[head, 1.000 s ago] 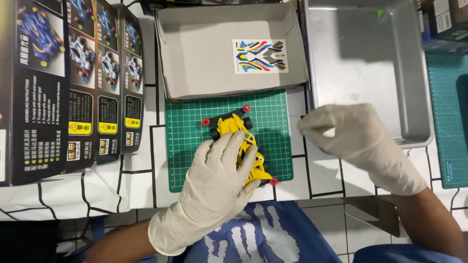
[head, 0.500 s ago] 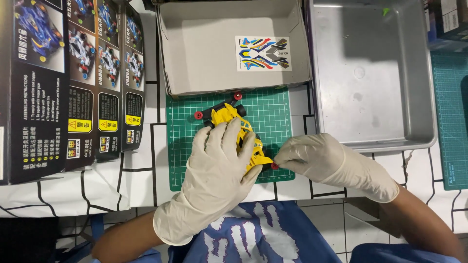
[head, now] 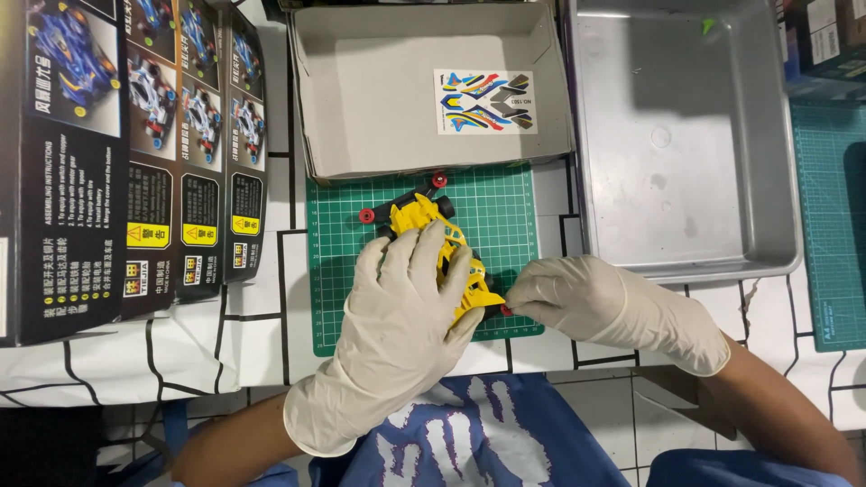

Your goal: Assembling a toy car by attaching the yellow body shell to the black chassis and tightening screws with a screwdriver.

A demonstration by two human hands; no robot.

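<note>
Left hand [head: 397, 316], in a white latex glove, lies flat over the yellow toy car [head: 442, 248] on the green cutting mat [head: 505, 216], palm pressing it down; most of the body is hidden. Right hand [head: 595, 302] pinches narrowly at the car's rear; the small red roller there is barely visible. 2 red rollers show in front. Grey cardboard box tray [head: 379, 99] holds a glossy sticker sheet [head: 484, 101]. Dented metal tray [head: 686, 135] is cut off at the top.

A single head-worn camera looks almost straight down at the table [head: 72, 370] from close above. The left hand [head: 397, 316] and right hand [head: 613, 307] sit low in the centre of the view, forearms entering from the bottom edge. Ground beyond the fingertips fills the upper half.
</note>
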